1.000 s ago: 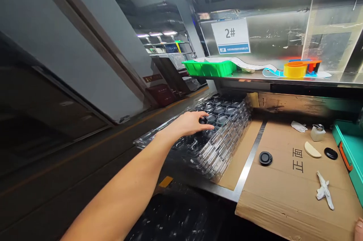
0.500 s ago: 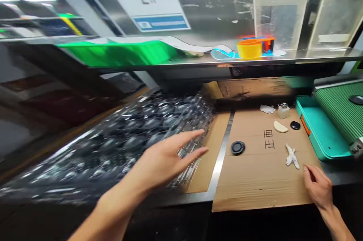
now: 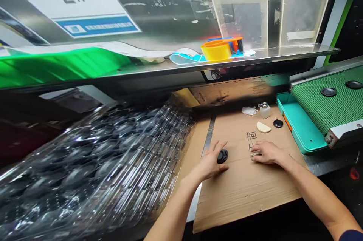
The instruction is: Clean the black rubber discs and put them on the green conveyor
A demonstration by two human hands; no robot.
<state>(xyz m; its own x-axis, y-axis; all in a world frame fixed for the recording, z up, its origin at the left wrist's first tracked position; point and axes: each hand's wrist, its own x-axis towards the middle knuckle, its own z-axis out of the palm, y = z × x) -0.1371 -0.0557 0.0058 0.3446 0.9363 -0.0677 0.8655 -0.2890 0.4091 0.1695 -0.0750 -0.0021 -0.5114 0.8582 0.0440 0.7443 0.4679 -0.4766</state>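
Observation:
My left hand (image 3: 210, 162) reaches over the cardboard sheet (image 3: 235, 199), its thumb and fingers spread around a round black plastic cap (image 3: 222, 156). The cap looks slightly tilted; whether the fingers press on it I cannot tell. To the right, my right hand (image 3: 268, 153) is low over the cardboard with its fingers closed. A small pale bit of a crumpled white cloth (image 3: 253, 154) shows at its fingertips; the rest is hidden. Beyond that hand lie a cream half-round pad (image 3: 263, 127) and another black cap (image 3: 278, 123).
Clear plastic trays (image 3: 93, 158) holding many black round parts fill the left. A small bottle (image 3: 264, 110) and a white crumpled piece (image 3: 249, 110) are at the back. Right are a teal bin (image 3: 304, 135) and a green conveyor (image 3: 326, 108) carrying black caps. A yellow tape roll (image 3: 216, 50) rests on the shelf.
My left hand has moved from beside the trays to the black cap. My right hand has moved left over the cardboard and closed on the white cloth. The view has turned right.

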